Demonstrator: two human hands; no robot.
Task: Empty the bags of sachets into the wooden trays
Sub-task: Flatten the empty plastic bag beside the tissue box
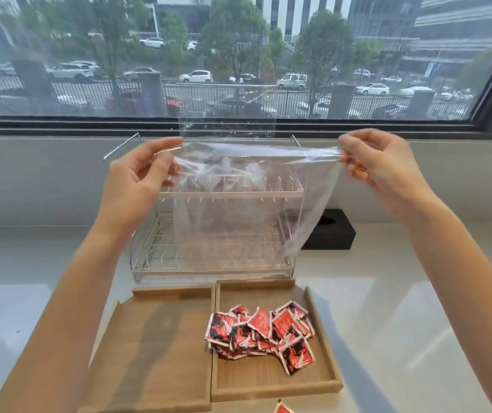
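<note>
A clear plastic bag (238, 204) hangs stretched between my hands above the trays, with nothing visible inside it. My left hand (137, 177) pinches its left top corner and my right hand (381, 165) pinches the right one. Below sit two wooden trays side by side. The right tray (325, 350) holds a heap of red, black and white sachets (262, 332). The left tray (161, 347) has nothing in it. One more sachet (282, 408) peeks in at the bottom edge, outside the trays.
A wire dish rack (212, 260) stands just behind the trays, seen through the bag. A black box (332, 231) sits to its right against the wall. A pale countertop (417, 323) spreads around, with a window sill and window behind.
</note>
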